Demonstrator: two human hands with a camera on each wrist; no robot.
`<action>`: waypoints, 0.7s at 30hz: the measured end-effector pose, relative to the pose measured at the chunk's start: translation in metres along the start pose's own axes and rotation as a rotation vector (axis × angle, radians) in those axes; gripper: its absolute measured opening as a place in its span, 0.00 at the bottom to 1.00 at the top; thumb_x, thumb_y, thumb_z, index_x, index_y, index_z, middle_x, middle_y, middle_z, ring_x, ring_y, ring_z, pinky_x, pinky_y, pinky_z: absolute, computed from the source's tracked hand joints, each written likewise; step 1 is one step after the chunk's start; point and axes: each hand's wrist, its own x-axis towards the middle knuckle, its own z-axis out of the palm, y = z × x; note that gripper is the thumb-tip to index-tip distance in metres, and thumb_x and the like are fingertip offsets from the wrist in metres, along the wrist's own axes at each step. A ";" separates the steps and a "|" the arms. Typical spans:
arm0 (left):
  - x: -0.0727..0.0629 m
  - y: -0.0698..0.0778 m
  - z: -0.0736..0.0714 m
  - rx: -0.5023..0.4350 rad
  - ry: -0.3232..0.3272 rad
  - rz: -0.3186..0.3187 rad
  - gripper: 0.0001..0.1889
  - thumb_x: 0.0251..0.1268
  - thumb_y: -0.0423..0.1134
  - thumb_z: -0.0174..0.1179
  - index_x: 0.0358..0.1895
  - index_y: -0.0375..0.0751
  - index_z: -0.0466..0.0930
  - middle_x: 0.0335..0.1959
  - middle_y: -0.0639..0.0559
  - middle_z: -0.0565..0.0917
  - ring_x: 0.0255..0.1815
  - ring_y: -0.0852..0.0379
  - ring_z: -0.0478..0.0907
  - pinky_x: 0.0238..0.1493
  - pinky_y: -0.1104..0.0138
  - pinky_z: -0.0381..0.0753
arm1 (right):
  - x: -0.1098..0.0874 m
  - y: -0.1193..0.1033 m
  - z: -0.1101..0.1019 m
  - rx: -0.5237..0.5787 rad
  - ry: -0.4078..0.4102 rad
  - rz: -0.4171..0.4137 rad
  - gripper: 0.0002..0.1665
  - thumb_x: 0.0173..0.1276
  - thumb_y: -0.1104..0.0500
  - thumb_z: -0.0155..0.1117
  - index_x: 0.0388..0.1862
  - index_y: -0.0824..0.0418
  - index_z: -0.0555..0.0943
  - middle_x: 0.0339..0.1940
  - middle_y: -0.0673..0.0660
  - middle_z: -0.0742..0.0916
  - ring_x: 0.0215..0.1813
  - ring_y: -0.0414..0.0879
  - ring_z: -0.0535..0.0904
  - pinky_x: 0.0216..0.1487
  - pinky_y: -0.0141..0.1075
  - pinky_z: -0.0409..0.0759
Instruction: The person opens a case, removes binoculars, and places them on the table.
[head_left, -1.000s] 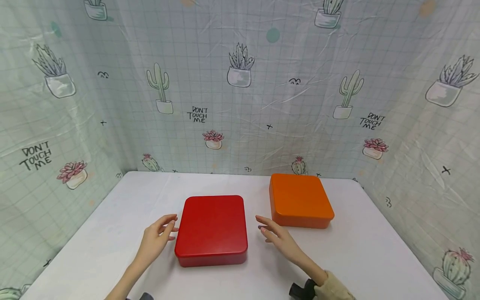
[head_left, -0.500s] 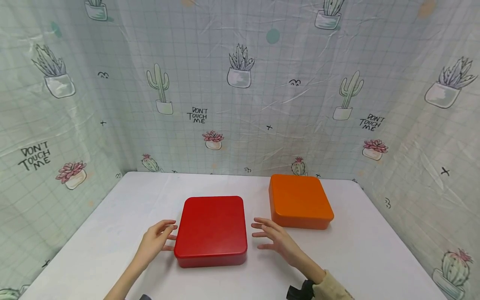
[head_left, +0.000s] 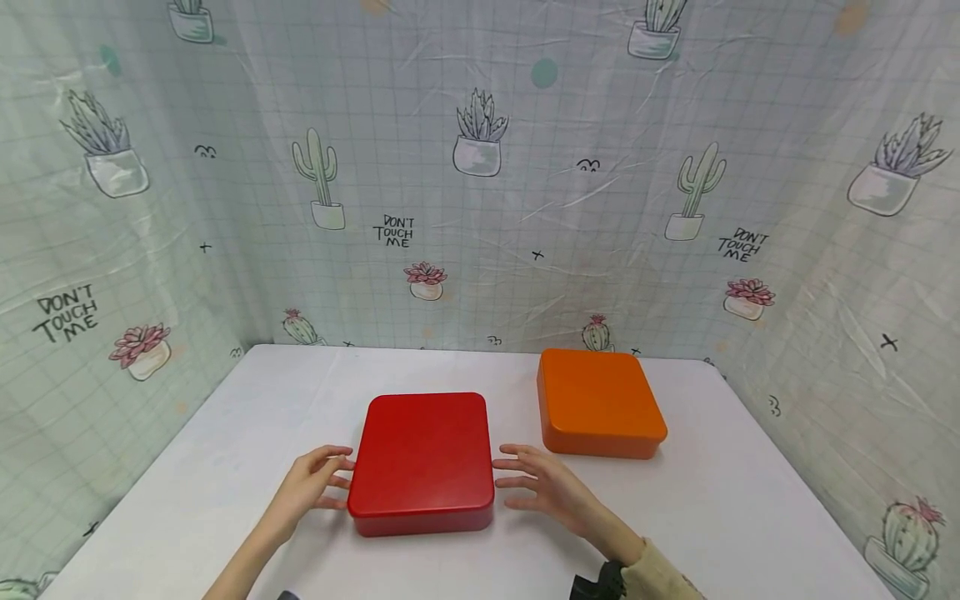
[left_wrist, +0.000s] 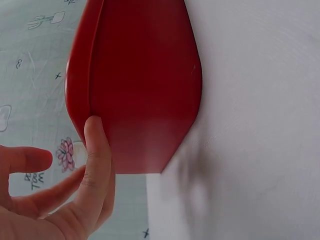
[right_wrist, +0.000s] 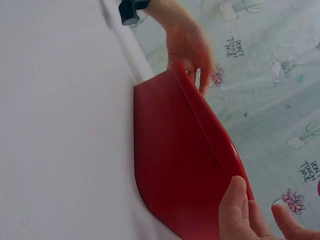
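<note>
The right arm wears a beige sleeve and black angular mount, the left arm a dark device.

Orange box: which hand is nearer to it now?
Right. The right hand is just in front of the orange box; the left hand is farther, left of the red box.

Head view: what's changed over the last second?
The right hand has moved left, up to the red box's right side, and slightly nearer the person, its fingers now spread. The left hand has shifted slightly nearer the person along the left side, fingers spread wider. Neither visibly grips it. Both the red box and orange box stayed put.
</note>
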 end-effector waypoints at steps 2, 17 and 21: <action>0.001 -0.001 -0.002 -0.027 -0.024 -0.010 0.20 0.67 0.37 0.43 0.57 0.28 0.65 0.44 0.38 0.79 0.32 0.56 0.80 0.30 0.59 0.82 | 0.001 0.000 0.001 0.013 0.002 0.011 0.31 0.70 0.49 0.42 0.67 0.63 0.57 0.64 0.65 0.68 0.54 0.49 0.75 0.56 0.47 0.73; 0.004 -0.007 -0.016 -0.198 -0.262 -0.046 0.26 0.65 0.45 0.48 0.57 0.26 0.63 0.38 0.56 0.78 0.36 0.59 0.78 0.38 0.59 0.82 | 0.004 0.003 0.006 0.090 0.013 0.053 0.31 0.69 0.51 0.43 0.66 0.67 0.56 0.57 0.59 0.73 0.51 0.46 0.75 0.56 0.46 0.73; 0.005 -0.009 -0.016 -0.199 -0.269 -0.046 0.25 0.63 0.43 0.51 0.56 0.26 0.63 0.37 0.57 0.80 0.36 0.59 0.79 0.38 0.59 0.82 | 0.006 0.003 0.008 0.059 0.042 0.052 0.32 0.68 0.53 0.46 0.65 0.69 0.57 0.58 0.61 0.73 0.51 0.46 0.76 0.55 0.47 0.74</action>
